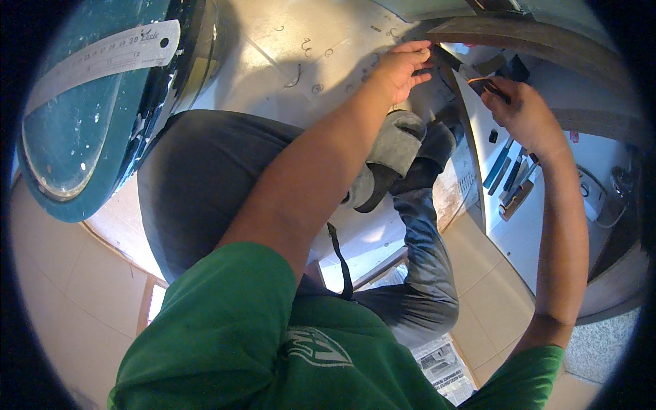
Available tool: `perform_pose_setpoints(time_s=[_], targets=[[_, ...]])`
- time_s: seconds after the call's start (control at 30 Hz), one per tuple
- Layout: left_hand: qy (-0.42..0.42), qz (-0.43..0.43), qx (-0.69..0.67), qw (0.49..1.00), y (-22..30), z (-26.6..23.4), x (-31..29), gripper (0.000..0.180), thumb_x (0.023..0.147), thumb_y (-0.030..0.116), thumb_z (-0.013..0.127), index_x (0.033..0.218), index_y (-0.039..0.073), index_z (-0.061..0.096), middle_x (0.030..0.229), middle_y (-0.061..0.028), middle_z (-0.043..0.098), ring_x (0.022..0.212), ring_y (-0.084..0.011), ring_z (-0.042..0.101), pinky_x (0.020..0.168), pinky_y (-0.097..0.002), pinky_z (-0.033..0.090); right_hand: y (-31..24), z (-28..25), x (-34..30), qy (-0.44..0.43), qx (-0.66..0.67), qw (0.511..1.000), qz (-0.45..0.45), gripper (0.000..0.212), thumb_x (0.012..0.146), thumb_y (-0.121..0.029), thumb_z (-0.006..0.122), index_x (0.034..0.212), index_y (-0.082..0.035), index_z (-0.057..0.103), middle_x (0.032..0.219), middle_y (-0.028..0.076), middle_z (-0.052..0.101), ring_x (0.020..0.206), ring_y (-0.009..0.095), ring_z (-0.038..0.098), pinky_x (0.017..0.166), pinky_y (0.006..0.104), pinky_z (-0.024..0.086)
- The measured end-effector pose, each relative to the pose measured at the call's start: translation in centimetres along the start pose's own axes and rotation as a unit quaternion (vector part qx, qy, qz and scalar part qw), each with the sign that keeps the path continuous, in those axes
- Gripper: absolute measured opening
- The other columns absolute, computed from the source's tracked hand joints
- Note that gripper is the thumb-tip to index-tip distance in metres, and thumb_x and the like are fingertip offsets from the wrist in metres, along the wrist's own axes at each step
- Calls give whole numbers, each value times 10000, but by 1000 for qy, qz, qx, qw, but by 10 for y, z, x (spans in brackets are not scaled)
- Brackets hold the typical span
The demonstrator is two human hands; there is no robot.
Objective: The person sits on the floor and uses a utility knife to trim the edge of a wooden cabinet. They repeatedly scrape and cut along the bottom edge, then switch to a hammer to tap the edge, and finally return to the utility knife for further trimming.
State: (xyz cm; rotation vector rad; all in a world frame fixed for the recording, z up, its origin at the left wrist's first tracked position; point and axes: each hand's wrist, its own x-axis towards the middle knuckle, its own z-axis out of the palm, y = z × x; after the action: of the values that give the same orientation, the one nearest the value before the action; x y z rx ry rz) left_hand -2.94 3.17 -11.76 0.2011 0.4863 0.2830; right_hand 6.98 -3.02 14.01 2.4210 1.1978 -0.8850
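Observation:
My left hand [408, 70] reaches to the far end of a narrow edge beside a dark curved board [506, 33]. Its fingers are stretched out and apart, with the fingertips at that edge. On the right, my right hand [523, 113] is closed around a hand tool [493, 87] with a dark handle and an orange line. The tool points up and left toward my left fingertips; a pale metal part shows ahead of the handle. Its exact kind I cannot make out. Below my right hand, several hand tools [502, 167], one with a teal handle, lie on a white panel [509, 239].
Curled thin strips [306, 46] lie scattered over the pale floor beyond my legs. At the left, a steel ruler [102, 61] rests on a teal, glass-topped piece [82, 143]. Grey sandals [396, 147] are near my left forearm. Newspaper [441, 365] lies at the lower right.

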Motion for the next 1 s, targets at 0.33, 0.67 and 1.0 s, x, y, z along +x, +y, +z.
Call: perform_pose_setpoints(time_s=[0.33,0.67,1.0], targets=[[-14,-4,-8,1000,-2,-3,1,508,997,190,666,1463,91,492,1216,-48,629,1118,-239,607,921,-446,509,-30,-7,5,-12,-101,995,10,353,994,-294,613,1225,-39,693,924,232,720,856,389,690,811,452,523],[8,-8,-26,1000,-4,1,0,451,991,162,664,1425,102,556,1188,-22,634,1039,-203,629,859,-418,540,-57,1,-1,21,-245,969,25,353,999,-326,588,1202,-52,681,994,244,719,961,429,691,858,499,551],[-8,-7,-31,999,-5,-4,5,390,998,176,657,1374,102,584,1158,-27,666,1041,-198,624,858,-409,525,-33,8,-6,111,-188,975,-31,315,936,-296,640,1147,-72,710,967,209,735,912,400,712,825,501,568]])
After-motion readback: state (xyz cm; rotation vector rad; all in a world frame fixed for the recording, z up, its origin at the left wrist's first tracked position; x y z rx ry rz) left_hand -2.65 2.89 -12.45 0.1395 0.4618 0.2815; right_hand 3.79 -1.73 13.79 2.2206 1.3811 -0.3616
